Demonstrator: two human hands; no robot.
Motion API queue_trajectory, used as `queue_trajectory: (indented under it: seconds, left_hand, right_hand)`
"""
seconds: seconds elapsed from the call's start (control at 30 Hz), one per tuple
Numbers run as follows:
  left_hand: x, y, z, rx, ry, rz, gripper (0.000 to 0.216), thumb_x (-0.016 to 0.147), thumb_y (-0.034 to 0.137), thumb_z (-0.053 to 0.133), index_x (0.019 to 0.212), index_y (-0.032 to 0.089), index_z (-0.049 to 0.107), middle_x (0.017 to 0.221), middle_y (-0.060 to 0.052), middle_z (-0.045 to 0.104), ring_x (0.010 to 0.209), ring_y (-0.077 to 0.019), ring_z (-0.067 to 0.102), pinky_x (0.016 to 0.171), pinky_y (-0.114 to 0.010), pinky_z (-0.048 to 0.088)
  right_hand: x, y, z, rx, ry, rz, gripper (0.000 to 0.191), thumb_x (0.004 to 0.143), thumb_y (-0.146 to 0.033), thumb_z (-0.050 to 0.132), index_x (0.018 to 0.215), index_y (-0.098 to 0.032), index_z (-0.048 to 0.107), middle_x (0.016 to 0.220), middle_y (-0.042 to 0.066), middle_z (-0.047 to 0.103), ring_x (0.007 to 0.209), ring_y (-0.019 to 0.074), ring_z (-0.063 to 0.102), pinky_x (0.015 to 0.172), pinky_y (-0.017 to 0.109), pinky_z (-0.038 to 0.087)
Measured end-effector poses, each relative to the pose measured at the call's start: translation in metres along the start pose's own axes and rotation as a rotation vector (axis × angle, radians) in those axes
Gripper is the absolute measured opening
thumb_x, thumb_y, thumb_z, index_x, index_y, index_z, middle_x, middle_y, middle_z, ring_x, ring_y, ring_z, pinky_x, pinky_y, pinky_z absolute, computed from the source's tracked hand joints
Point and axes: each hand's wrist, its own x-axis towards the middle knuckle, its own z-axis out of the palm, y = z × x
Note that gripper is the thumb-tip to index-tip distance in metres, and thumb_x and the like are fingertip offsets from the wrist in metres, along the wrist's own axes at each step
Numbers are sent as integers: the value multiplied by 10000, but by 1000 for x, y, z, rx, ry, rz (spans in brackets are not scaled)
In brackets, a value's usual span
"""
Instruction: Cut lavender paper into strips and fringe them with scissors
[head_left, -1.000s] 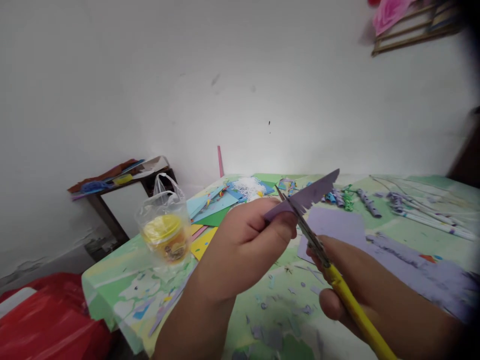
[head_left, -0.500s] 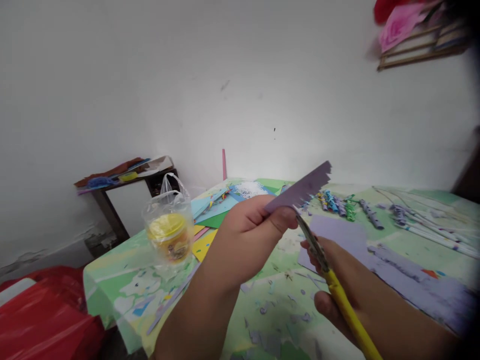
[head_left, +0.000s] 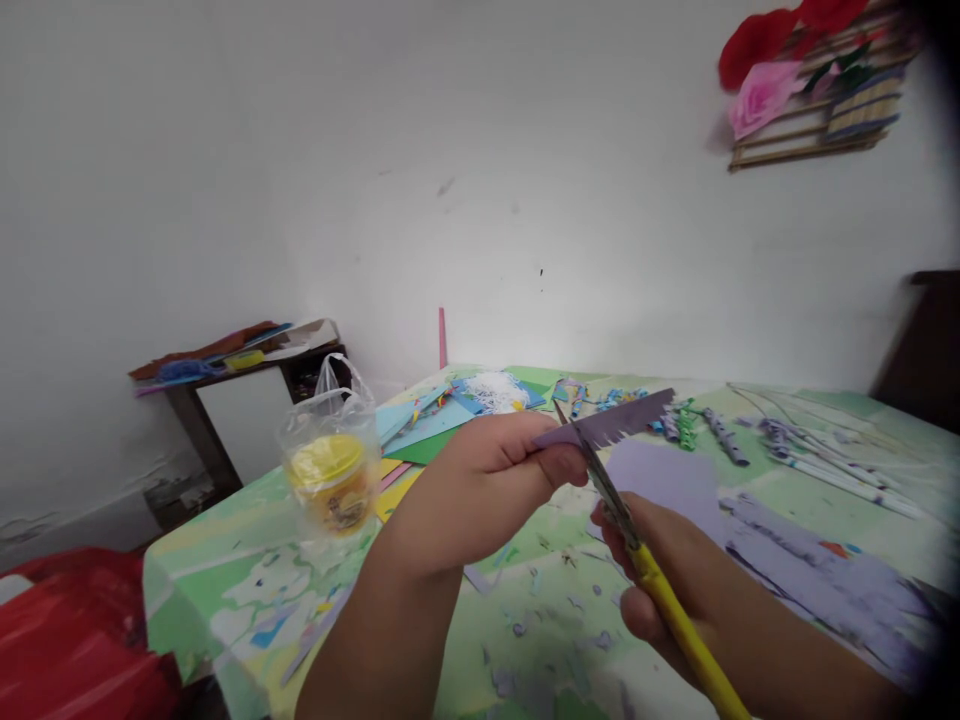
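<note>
My left hand [head_left: 495, 480] pinches a narrow strip of purple paper [head_left: 626, 418] between thumb and fingers. The strip's lower edge and far end are cut into a jagged fringe. In my right hand [head_left: 667, 560] is a pair of scissors [head_left: 679, 620] with yellow handles and worn metal blades. Its blades cross the strip just beyond my left thumb, one tip showing above the paper. Under my right hand lies a flat sheet of purple paper [head_left: 660, 475] on the table.
Paper scraps litter the patterned tablecloth [head_left: 202, 540]. A yellow-lidded tub [head_left: 334, 485] in a clear bag stands left. Rolled, fringed paper pieces [head_left: 726, 438], white pens [head_left: 840, 480] and purple strips [head_left: 817, 580] lie right. Coloured sheets [head_left: 420, 425] lie behind my left hand.
The purple strip has tilted down towards level. The scissors' blades have moved up and across it, from its lower edge. My view has shifted slightly.
</note>
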Motion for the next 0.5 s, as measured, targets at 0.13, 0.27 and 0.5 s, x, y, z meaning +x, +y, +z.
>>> queue_trajectory:
  seconds: [0.13, 0.27, 0.5]
  left_hand:
    - [2, -3, 1, -110, -29, -3, 211, 808, 308, 515, 660, 162, 545, 439, 82, 359, 395, -39, 300, 411, -188, 241]
    - [0, -7, 0, -151, -36, -81, 257, 844, 372, 461, 729, 169, 570, 434, 74, 376, 399, -54, 328, 405, -188, 254]
    - [0, -4, 7, -72, 145, -58, 297, 786, 253, 464, 503, 171, 434, 431, 65, 346, 401, -42, 291, 392, -193, 223]
  right_hand:
    - [0, 3, 2, 39, 32, -6, 226, 819, -446, 510, 789, -236, 434, 698, -23, 503, 570, 139, 443, 484, 251, 371]
    - [0, 5, 2, 102, 75, 5, 427, 814, -662, 408, 842, -240, 472, 668, -12, 482, 554, 152, 431, 459, 267, 376]
    - [-2, -4, -1, 66, 81, 7, 481, 835, -672, 342, 875, -230, 528, 696, 19, 527, 589, 173, 476, 501, 292, 434]
